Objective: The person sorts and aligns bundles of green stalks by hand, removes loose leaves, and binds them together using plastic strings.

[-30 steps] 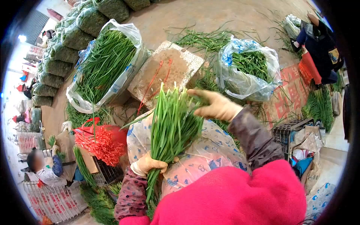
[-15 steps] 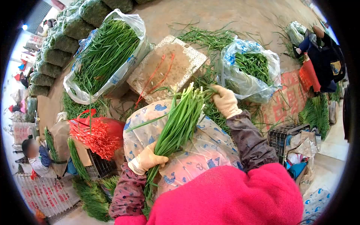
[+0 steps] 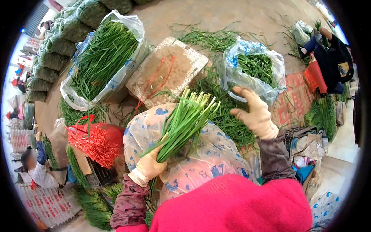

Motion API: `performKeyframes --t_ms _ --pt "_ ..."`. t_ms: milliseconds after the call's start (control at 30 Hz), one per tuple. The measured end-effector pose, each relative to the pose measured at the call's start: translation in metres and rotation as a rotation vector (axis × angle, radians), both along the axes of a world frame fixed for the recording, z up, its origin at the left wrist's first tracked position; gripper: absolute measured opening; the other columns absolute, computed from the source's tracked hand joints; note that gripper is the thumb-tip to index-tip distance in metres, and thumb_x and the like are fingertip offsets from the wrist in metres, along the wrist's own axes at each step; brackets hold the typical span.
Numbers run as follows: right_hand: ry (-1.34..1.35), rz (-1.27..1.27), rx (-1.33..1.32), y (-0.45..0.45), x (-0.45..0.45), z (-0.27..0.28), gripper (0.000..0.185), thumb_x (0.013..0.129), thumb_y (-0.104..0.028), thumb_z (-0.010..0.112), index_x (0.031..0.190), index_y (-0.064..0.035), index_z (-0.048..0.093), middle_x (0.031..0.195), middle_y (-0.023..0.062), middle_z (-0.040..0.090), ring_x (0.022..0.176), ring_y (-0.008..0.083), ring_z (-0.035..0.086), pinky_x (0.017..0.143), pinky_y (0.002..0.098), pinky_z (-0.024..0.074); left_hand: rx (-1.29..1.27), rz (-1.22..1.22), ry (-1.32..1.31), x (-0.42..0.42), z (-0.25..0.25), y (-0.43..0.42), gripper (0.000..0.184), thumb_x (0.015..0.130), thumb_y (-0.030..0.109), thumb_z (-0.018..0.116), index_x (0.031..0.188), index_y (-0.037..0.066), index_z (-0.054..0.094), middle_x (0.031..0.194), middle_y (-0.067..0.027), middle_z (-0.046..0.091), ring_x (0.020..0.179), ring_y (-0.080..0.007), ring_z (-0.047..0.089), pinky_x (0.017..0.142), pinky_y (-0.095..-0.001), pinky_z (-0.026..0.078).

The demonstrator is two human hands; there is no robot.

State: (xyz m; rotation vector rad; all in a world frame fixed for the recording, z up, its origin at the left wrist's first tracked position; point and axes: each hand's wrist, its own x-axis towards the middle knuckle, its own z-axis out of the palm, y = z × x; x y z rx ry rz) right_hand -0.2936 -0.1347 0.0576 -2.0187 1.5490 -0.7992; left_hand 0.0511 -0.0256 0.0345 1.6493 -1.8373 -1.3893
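My left hand (image 3: pixel 151 164), in a pale glove, is closed round the lower part of a bunch of long green stalks (image 3: pixel 185 125). Pale cut ends of the bunch point up and to the right, over the patterned plastic apron (image 3: pixel 216 154) on my lap. To the right of the bunch, my gloved right hand (image 3: pixel 253 112) is apart from it, fingers spread and holding nothing. Beyond it stands a clear bag of greens (image 3: pixel 257 67). A dirty square board (image 3: pixel 166 69) with red ties on it lies ahead of my lap.
A larger open bag of greens (image 3: pixel 104 58) stands at the left, near stacked full bags (image 3: pixel 54 58). Red ties (image 3: pixel 94 143) hang in a bundle nearer me. Loose greens (image 3: pixel 228 116) litter the floor. Other people sit at the far left (image 3: pixel 42 170) and upper right (image 3: pixel 328 62).
My right hand has left the stalk ends, moved right towards me and opened. The bunch, still in my left hand, has tilted further right. Fewer loose leaves trail from its right side.
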Motion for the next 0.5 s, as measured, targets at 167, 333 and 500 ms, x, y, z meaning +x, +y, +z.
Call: performKeyframes --t_ms 167,333,500 --pt "0.377 0.159 -0.147 0.006 0.073 0.032 0.086 0.056 -0.045 0.080 0.124 -0.0013 0.050 0.134 0.0227 0.044 0.128 0.0402 0.037 0.104 0.0495 0.0297 0.044 0.016 -0.081 -0.005 -0.009 -0.003 0.072 0.075 0.005 0.062 0.141 0.015 0.036 0.117 -0.0142 0.060 0.101 -0.0274 0.059 0.087 -0.0347 0.046" --pt "0.234 0.154 -0.224 -0.002 0.106 -0.018 0.048 0.066 -0.033 0.075 0.101 -0.0033 0.060 0.121 0.0201 0.051 0.117 0.0380 0.044 0.093 0.0514 0.0354 -0.127 0.001 -0.587 -0.020 0.013 0.000 0.091 0.069 0.003 0.061 0.146 0.035 0.024 0.095 -0.0195 0.058 0.079 -0.0403 0.062 0.066 -0.0464 0.050" --pt "-0.061 0.094 -0.074 0.006 0.098 -0.068 0.027 0.072 -0.006 0.061 0.099 -0.0109 0.064 0.088 0.0100 0.066 0.082 0.0296 0.063 0.072 0.0387 0.0490 -0.216 -0.012 -0.752 -0.012 0.003 0.018 0.097 0.067 -0.002 0.060 0.146 0.037 0.020 0.094 -0.0189 0.054 0.066 -0.0379 0.061 0.058 -0.0442 0.050"
